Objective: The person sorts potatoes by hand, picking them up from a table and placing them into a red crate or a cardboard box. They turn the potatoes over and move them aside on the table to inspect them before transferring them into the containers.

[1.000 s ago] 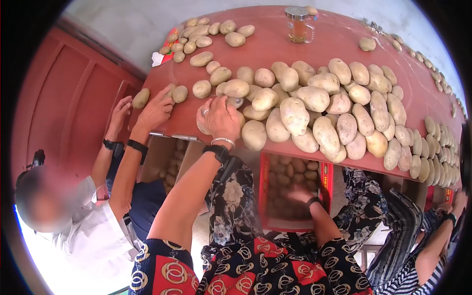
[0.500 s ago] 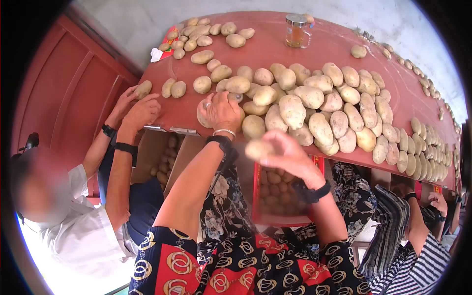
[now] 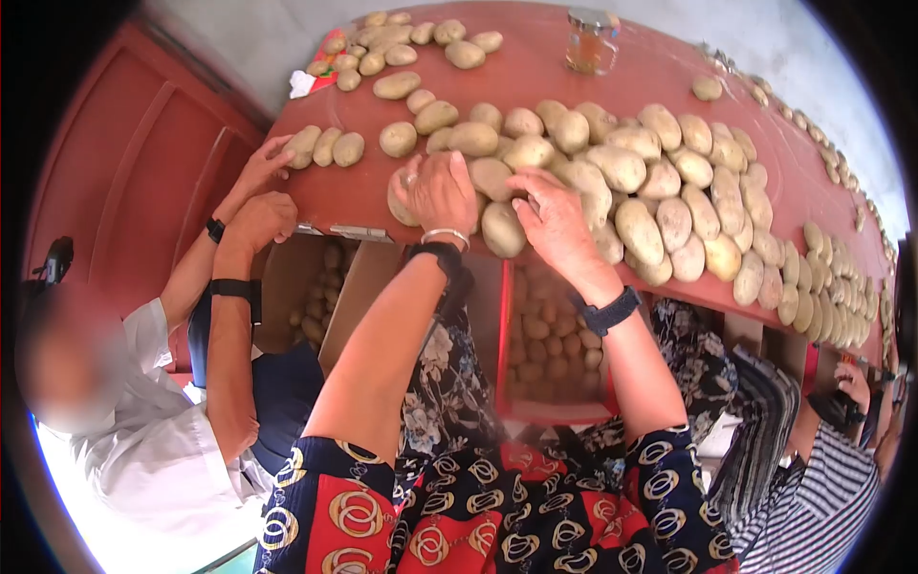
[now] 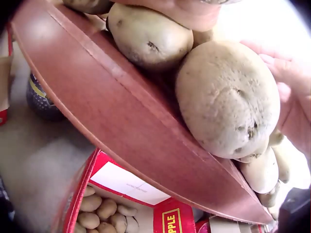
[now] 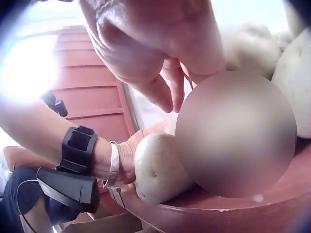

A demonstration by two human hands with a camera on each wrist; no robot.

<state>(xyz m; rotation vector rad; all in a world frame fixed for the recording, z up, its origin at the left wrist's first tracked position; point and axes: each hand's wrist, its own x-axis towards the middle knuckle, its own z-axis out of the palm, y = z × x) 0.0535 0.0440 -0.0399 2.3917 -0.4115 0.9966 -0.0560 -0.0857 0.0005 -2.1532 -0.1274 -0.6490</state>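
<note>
Many potatoes lie on a red-brown table (image 3: 330,201), heaped thickest just beyond my hands. My left hand (image 3: 440,196) rests over potatoes at the near edge; a pale potato (image 3: 400,206) shows beside its fingers. In the left wrist view, a potato (image 4: 150,39) sits right below that hand, and a larger potato (image 4: 228,102) beside it. My right hand (image 3: 559,225) reaches over the heap's left end, fingers bent downward with nothing between them. Close by are an oblong potato (image 3: 491,179) and a rounder potato (image 3: 503,230). A grey blur covers part of the right wrist view.
Below the table edge stands a red box of potatoes (image 3: 555,344), with a cardboard box (image 3: 306,297) left of it. Another person's hands (image 3: 263,215) are at left by a short potato row (image 3: 325,147). A glass mug (image 3: 592,43) stands at the back. Another person sits at right.
My right hand rose from the red box with a potato, brought it to the heap and let go. My left hand stays about in place. At left, the other person's potato joined the row.
</note>
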